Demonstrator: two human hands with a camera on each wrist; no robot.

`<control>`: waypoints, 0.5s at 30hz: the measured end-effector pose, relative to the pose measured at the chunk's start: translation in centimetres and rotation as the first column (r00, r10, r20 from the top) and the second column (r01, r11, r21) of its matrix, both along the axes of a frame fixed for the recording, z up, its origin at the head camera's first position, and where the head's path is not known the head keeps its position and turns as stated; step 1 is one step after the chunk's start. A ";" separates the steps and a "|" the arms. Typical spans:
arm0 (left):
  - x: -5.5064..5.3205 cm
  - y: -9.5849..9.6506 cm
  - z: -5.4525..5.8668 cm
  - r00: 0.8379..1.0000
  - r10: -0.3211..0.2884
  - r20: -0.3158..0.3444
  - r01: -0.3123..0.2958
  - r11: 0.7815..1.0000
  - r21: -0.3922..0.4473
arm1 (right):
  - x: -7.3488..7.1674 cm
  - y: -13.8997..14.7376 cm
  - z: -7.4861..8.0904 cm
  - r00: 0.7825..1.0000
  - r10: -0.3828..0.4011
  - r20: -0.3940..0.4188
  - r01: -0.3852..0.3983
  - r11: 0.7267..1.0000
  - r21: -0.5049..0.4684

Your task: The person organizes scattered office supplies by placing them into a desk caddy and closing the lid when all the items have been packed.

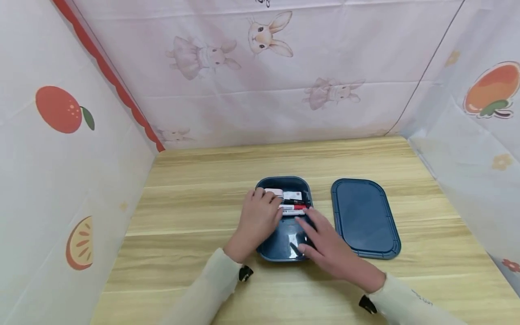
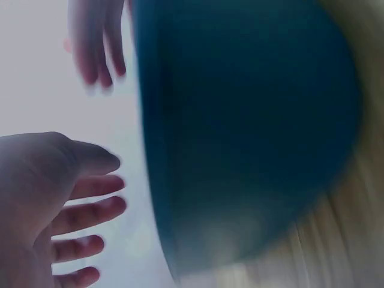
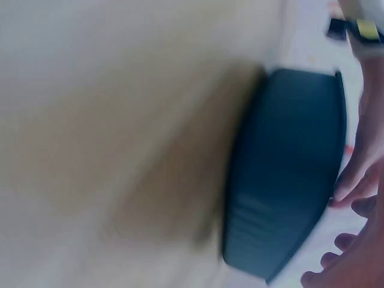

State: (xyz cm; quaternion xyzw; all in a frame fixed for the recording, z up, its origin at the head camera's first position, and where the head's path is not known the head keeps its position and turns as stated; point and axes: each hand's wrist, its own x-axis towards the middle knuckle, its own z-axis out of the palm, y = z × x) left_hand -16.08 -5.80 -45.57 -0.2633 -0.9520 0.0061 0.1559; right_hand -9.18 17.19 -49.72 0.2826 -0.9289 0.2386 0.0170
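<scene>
Left hand (image 1: 260,214): fingers loosely bent and spaced, nothing visibly gripped; located over the left side of one dark blue box (image 1: 273,247) on the wood-grain table (image 1: 183,203). Box contents, far half, partly covered by this hand: one pale pink item (image 1: 274,192), its contact with the fingers unconfirmed; one white item (image 1: 292,195) with a small red mark; one black pen (image 1: 294,201); two white markers (image 1: 293,212), the farther with a red section. From here, marker lettering is too small to read. Right hand (image 1: 327,246): fingers spread wide, holding nothing, at the box's right side, fingertips near the markers. One dark blue lid (image 1: 365,219): flat, right of the box, apart. Right sleeve (image 1: 410,300): printing illegible.
</scene>
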 end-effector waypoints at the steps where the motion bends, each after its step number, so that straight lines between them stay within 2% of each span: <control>1: 0.5 0.6 0.1 1.000 -0.006 -0.023 0.006 1.000 0.029 | -0.3 0.3 0.4 1.000 -0.014 -0.004 0.013 1.000 -0.009; 4: 1.5 2.1 0.4 0.999 -0.014 -0.040 0.018 0.995 0.097 | -1.1 1.3 1.3 0.998 -0.058 -0.005 0.058 0.998 -0.021; 7: 2.2 3.5 0.4 1.000 -0.016 -0.004 0.016 0.991 0.134 | -1.8 2.4 1.9 0.997 -0.079 -0.009 0.079 0.997 -0.023; 11: 2.7 5.0 0.2 0.999 -0.025 0.046 0.017 0.985 0.172 | -2.6 3.7 2.1 0.995 -0.094 -0.031 0.093 0.996 -0.012; 15: 2.7 6.7 -0.3 0.997 -0.059 0.041 0.050 0.980 0.191 | -3.5 5.2 2.4 0.992 -0.120 -0.042 0.119 0.993 -0.011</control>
